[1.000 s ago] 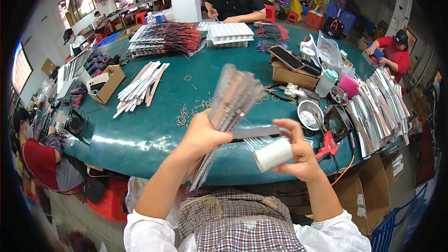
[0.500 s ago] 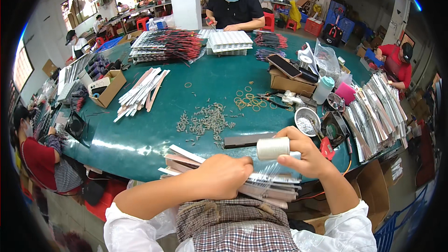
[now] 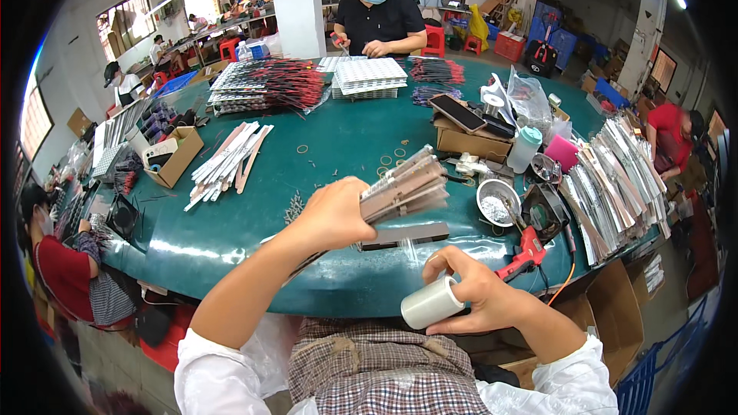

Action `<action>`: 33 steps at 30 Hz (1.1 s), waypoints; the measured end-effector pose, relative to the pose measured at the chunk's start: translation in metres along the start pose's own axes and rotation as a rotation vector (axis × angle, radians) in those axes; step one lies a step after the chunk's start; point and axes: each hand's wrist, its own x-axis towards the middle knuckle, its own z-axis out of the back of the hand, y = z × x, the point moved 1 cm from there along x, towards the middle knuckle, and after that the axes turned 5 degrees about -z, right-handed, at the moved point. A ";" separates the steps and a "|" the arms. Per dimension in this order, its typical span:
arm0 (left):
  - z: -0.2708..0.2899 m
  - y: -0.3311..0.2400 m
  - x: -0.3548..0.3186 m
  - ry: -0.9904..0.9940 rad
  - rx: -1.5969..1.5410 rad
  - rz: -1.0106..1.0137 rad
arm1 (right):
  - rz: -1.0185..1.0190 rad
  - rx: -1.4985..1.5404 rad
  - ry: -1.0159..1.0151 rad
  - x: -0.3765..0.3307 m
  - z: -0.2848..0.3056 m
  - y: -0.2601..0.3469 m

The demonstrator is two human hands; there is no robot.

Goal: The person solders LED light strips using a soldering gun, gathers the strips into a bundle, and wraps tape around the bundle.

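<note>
a fanned bundle of long flat silvery packaged strips is gripped in the left hand, fingers wrapped tight around its lower part, and it is held up over the near edge of the round teal-green table, tilted with its free ends splayed up and to the right. a slip is judged possible here: the strips are held at one end only and are already fanning apart, so a loosened squeeze could let the outer ones slide out onto the table or over the rim into the lap. a small roll of white tape is pinched in the right hand, thumb over the top and fingers curled beneath, low and close to the checked apron, below the table rim; it is held well apart from the bundle, and a knock against the table edge could be caused if it were lifted carelessly. the left forearm is raised steeply from the lower left, wrist bent inward; the right forearm is brought in from the lower right, wrist level. a dark flat bar is seen lying on the table just under the bundle, with a red hand tool and a small metal bowl near to the right.
</note>
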 end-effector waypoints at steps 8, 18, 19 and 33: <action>-0.063 -0.015 0.003 0.003 0.526 -0.182 | 0.215 -0.819 -0.289 0.017 0.019 0.038; -0.016 -0.075 -0.062 0.283 -0.192 -0.499 | -0.324 0.328 -0.400 0.008 0.052 -0.052; -0.009 -0.073 -0.058 0.283 -0.223 -0.461 | -0.337 0.391 -0.322 0.002 0.040 -0.064; -0.041 -0.005 0.011 -0.209 0.223 -0.030 | 0.044 0.033 -0.094 0.014 0.005 0.003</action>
